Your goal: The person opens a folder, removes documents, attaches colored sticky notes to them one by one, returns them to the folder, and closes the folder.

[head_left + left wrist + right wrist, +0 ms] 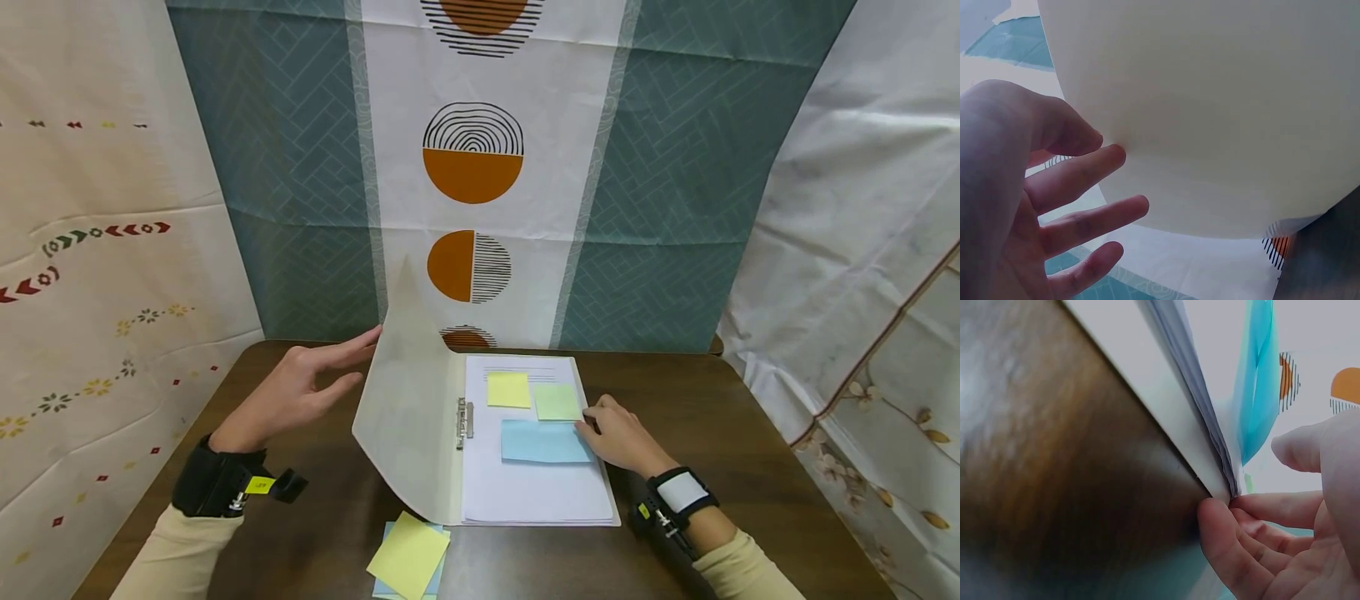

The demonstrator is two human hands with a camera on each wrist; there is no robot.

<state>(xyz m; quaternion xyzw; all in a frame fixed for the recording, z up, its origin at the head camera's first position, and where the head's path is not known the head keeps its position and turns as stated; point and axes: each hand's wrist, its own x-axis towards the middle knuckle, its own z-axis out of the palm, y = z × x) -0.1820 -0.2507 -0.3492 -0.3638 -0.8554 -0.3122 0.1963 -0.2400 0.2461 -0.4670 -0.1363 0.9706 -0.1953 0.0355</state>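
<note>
A cream file folder (408, 425) lies on the table, its front cover lifted and curving up at the left. My left hand (322, 383) is at the raised cover's outer edge, index fingertip against it, other fingers spread and fairly straight. White sheets (540, 500) lie inside beside a metal clip (464, 423). On the top sheet are a yellow sticky note (508, 389), a green note (557, 402) and a larger blue note (546, 442). My right hand (622, 437) rests at the folder's right edge; its fingertips (1216, 515) touch the edge, the thumb apart from it.
A small pile of sticky notes (408, 554), yellow on top of blue, lies at the near side of the brown wooden table (517, 562). A patterned cloth (660, 167) hangs behind the table, with white cloths (847, 225) at the sides.
</note>
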